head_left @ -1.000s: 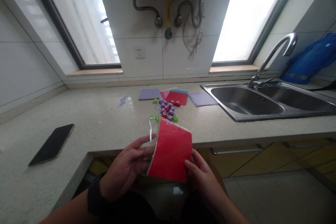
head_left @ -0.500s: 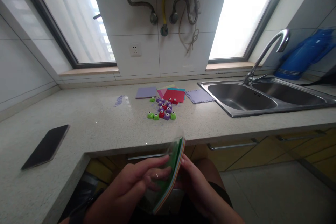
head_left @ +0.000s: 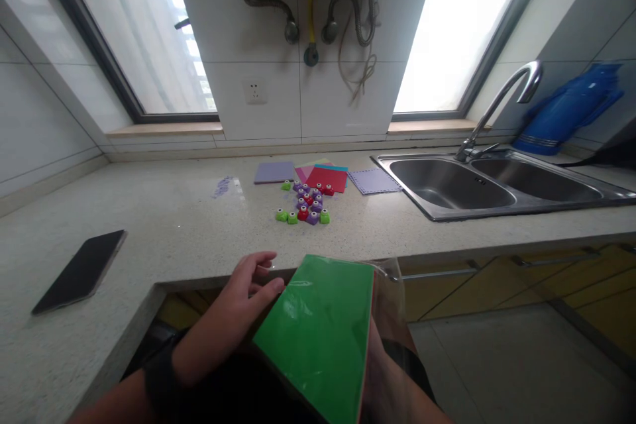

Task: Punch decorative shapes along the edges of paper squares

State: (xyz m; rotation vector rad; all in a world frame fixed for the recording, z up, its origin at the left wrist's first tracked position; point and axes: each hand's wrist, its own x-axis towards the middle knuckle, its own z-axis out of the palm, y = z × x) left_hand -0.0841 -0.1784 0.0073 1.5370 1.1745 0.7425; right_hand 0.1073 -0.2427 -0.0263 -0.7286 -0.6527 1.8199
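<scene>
A pack of coloured paper [head_left: 322, 324] in a clear plastic sleeve is tilted up in front of me, its green face toward me. My right hand [head_left: 380, 361] holds it from behind at the right edge; most of its fingers are hidden by the pack. Loose clear film sticks out past that edge. My left hand [head_left: 251, 295] is open by the pack's upper left edge, fingers slightly curled and thumb tip close to the paper. Whether the thumb touches it I cannot tell. Beyond, on the counter, lie several small red, purple and green craft punches [head_left: 308, 202].
Behind the punches lie a purple stack of paper [head_left: 274, 172], a red sheet [head_left: 328, 179] over other coloured sheets, and a lilac sheet with a scalloped edge [head_left: 373, 181]. Purple scraps [head_left: 223, 187] and a dark tablet [head_left: 82, 270] are on the left; the sink [head_left: 452, 185] is on the right.
The pack has turned from nearly edge-on to showing its green face. My left hand has come off that face and moved left and up. The counter items stay put.
</scene>
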